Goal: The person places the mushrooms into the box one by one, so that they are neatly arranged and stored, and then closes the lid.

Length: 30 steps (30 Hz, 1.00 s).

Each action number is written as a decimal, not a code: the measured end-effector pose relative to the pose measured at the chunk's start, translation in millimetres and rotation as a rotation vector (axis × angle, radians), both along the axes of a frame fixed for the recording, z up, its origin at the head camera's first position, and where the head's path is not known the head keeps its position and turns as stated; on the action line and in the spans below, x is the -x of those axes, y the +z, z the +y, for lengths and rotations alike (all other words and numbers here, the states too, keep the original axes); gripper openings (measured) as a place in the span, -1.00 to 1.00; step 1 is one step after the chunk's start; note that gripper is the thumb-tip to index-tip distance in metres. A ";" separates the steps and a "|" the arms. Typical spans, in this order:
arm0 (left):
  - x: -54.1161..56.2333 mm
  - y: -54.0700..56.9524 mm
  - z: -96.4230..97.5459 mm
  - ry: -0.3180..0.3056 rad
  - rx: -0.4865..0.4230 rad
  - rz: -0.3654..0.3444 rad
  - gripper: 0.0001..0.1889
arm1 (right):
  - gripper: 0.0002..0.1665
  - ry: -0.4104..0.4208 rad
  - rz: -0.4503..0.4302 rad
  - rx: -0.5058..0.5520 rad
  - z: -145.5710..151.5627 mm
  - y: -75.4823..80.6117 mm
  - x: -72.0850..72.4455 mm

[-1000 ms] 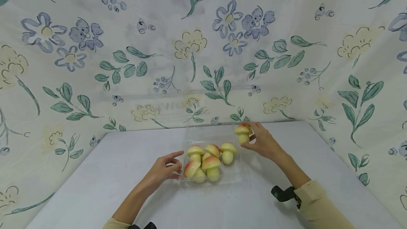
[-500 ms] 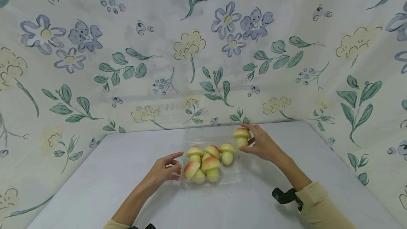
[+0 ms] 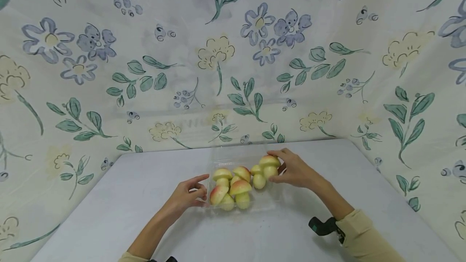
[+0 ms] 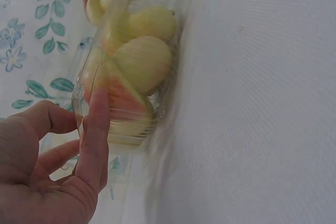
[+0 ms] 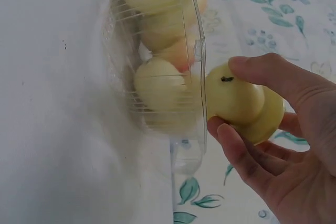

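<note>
In the head view my right hand point(image 3: 296, 170) grips a yellow toy mushroom point(image 3: 270, 161) with a red-tinged cap, over the right rim of a clear plastic box point(image 3: 267, 201). The right wrist view shows thumb and fingers around this mushroom point(image 5: 236, 95), right beside the box wall, a small dark mark on its rounded end. Several similar mushrooms point(image 3: 241, 197) lie inside, some tilted against each other. My left hand point(image 3: 187, 193) is at the box's left end; in the left wrist view its fingertips point(image 4: 98, 100) hold the rim and wall.
The box's clear lid point(image 3: 236, 153) stands opened at the back. Box and hands are on a white table point(image 3: 145, 181), with a floral cloth point(image 3: 174, 72) rising behind it. A black wrist camera point(image 3: 322, 225) hangs from the right sleeve.
My right hand has brought its mushroom down and slightly left, from behind the box's right end to over its rim. The left hand stays in place on the box.
</note>
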<state>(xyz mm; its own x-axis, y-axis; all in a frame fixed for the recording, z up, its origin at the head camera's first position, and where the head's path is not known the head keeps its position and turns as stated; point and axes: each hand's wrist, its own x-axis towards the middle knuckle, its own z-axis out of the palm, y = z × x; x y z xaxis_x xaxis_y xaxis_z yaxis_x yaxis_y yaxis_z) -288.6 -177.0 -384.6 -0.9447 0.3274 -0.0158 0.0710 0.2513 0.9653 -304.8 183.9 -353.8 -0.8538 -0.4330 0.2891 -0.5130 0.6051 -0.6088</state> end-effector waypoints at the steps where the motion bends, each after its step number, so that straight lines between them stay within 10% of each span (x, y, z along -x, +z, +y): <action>1: 0.1 0.1 0.2 0.001 0.000 0.000 -0.35 | -0.10 0.007 -0.001 -0.005 -0.3 -0.1 -0.4; 30: -0.5 0.5 -0.5 -0.007 0.016 -0.004 -0.35 | -0.13 0.210 -0.084 -0.121 -17.3 -7.9 -8.1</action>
<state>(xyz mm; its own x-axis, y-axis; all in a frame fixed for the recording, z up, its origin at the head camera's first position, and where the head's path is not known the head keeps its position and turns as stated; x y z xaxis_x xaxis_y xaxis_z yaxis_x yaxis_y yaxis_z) -288.1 -177.5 -384.2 -0.9423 0.3339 -0.0253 0.0686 0.2664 0.9614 -296.7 166.6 -361.6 -0.7605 -0.6302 0.1565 -0.5859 0.5619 -0.5839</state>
